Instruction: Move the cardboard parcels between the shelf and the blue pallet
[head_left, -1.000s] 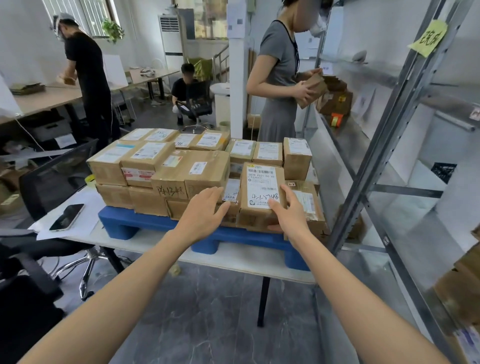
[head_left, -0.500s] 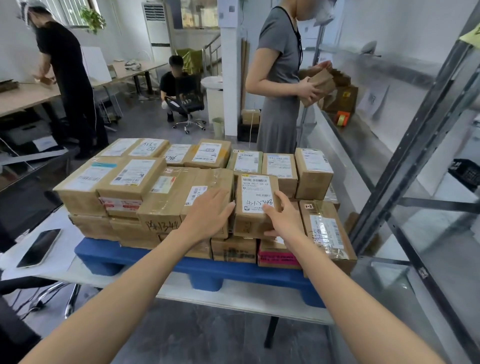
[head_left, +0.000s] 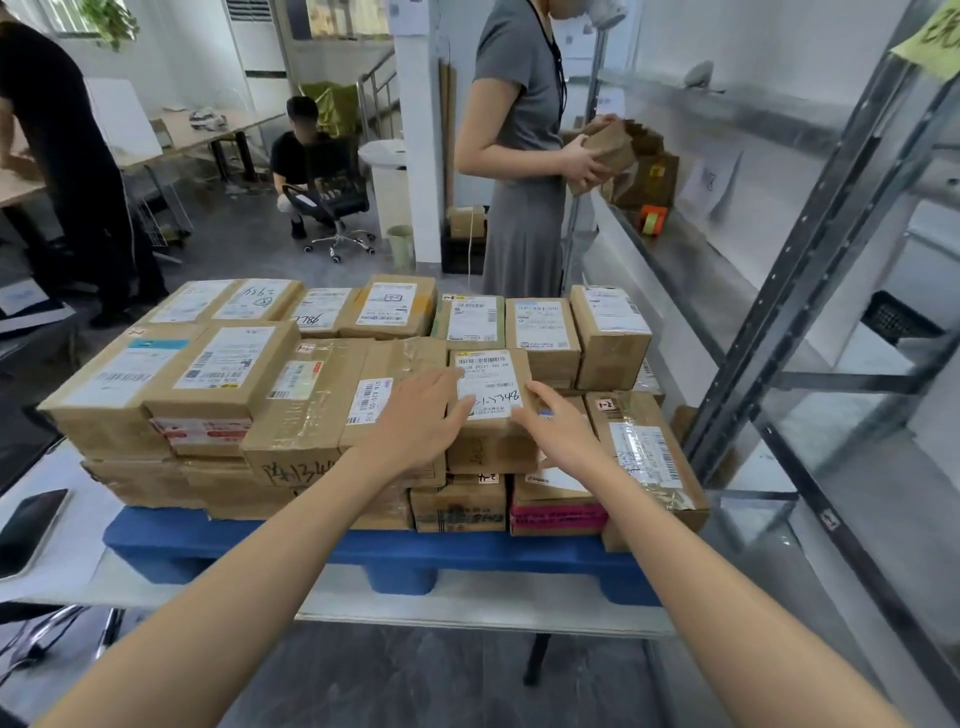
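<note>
Item: blue pallet, set on the white surface, its front close to the surface's near edge.

Contents: cardboard parcels in two layers, packed side by side, most with white labels facing up. Lower layer at the front right includes a box with a pink strip.

Item in hand: one top-layer parcel toward the pallet's front right, label up with handwriting on it. We have our left hand at its left edge, fingers fairly straight and thumb on the label. Our right hand is at its right edge, fingers likewise straight and touching it. Neither of our hands curls round it, and it rests on the boxes beneath.

Item: grey metal shelf, just right of the surface. Far end of one level holds brown boxes and an orange tape roll.

Item: phone, face up at the surface's left edge.

Also noted: a person in grey beyond the pallet, holding a brown package.
</note>
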